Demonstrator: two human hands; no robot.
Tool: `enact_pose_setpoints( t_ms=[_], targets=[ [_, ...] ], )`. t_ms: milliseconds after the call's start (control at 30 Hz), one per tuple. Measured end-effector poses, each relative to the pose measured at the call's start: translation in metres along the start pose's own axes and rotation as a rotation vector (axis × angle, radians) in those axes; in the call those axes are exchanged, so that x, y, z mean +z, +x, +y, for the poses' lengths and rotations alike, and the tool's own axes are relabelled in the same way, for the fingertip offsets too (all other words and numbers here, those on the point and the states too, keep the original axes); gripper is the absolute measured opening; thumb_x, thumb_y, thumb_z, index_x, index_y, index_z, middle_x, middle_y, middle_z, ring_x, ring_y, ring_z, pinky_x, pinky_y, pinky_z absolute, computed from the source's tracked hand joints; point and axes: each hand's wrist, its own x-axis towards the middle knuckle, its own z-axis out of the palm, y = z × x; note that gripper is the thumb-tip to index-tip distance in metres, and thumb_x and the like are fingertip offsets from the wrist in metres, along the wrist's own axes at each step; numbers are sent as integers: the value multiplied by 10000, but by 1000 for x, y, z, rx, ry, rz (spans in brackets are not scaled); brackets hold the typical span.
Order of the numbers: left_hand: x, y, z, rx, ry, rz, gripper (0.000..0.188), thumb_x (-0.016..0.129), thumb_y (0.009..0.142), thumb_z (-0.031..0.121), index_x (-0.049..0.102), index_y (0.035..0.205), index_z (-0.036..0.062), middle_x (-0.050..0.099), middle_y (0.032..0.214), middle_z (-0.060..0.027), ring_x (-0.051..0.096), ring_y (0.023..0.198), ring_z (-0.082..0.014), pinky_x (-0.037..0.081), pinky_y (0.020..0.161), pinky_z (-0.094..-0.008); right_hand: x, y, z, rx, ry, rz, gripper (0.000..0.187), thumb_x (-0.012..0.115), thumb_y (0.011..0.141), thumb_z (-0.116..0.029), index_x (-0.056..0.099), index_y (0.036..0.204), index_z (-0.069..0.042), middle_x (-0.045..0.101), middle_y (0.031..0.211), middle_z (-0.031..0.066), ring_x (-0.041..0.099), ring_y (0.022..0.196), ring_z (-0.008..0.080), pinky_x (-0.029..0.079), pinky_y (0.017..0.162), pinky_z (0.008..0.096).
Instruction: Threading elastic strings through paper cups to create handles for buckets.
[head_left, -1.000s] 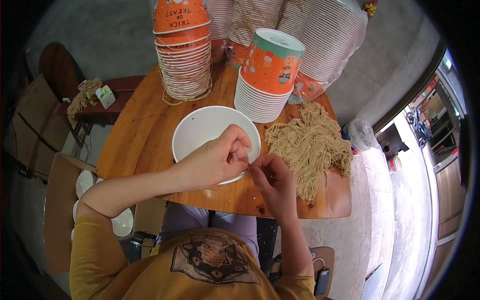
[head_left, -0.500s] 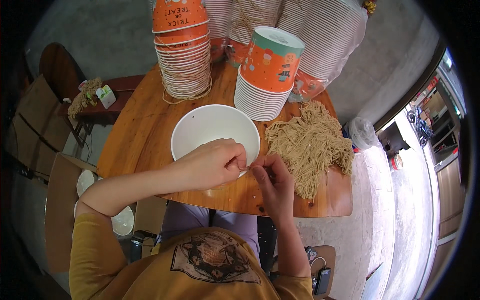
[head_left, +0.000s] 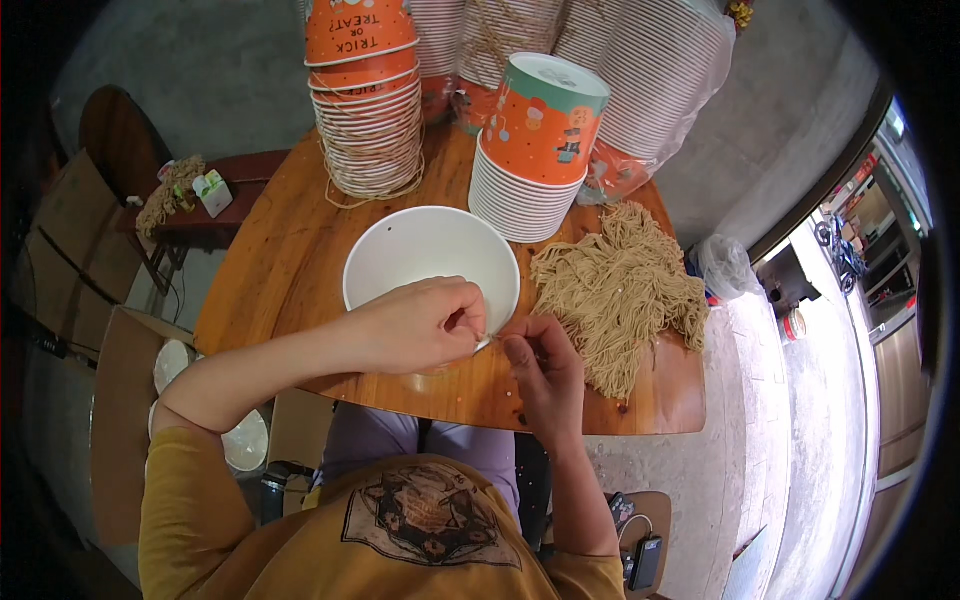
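A white paper bucket [head_left: 425,245] stands mouth up on the wooden table, with a small hole just under its far rim. My left hand [head_left: 425,325] reaches across the bucket's near side, fingers curled in a pinch at the near right rim. Close against it, my right hand [head_left: 548,370] pinches with thumb and forefinger. A short bit of tan string [head_left: 494,338] shows between the two sets of fingertips; most of it is hidden by the hands. A heap of loose tan strings [head_left: 620,295] lies just right of the bucket.
Behind the bucket stands an upside-down stack of orange-and-green paper buckets [head_left: 545,120]. A stack hung with string loops [head_left: 365,140] rises at the far left, and plastic-wrapped stacks [head_left: 660,80] at the back. Left of the table, a cardboard box [head_left: 120,420] holds white buckets.
Both hands stay at the near right rim. My right hand has shifted slightly down and left, and the left fingers have turned a little. The bucket has barely tilted.
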Motion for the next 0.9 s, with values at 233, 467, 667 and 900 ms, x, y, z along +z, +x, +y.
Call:
enact_pose_setpoints(
  t_ms=[233,467,667,900],
  targets=[
    [2,0,-7,77,3,64,117,574,868,135,557,892,22,590,903,-110,575,817,-233,474,741,-342,-1,-3,-8,23,-115,33,111,657,904,-68,610,1001,-41,565,852,1,494,676,75,438,612,231],
    [3,-3,3,72,16,76,106,595,870,122,554,897,27,585,904,-92,580,830,-205,471,740,-331,3,2,-27,-390,-712,30,185,723,820,-87,622,975,-104,550,794,67,583,622,228,496,557,339],
    [7,-4,-6,292,225,220,103,589,860,111,534,876,25,561,858,-127,565,837,-310,466,739,-398,3,-3,-22,-473,-789,49,176,728,793,-85,602,915,-103,562,772,46,609,633,242,496,533,347],
    [1,-7,6,174,158,175,158,620,862,133,533,938,25,578,881,-114,568,859,-325,461,763,-416,-9,-11,-31,-143,-598,-69,141,702,846,-76,612,950,-44,596,778,66,579,619,166,465,540,292]
  ],
)
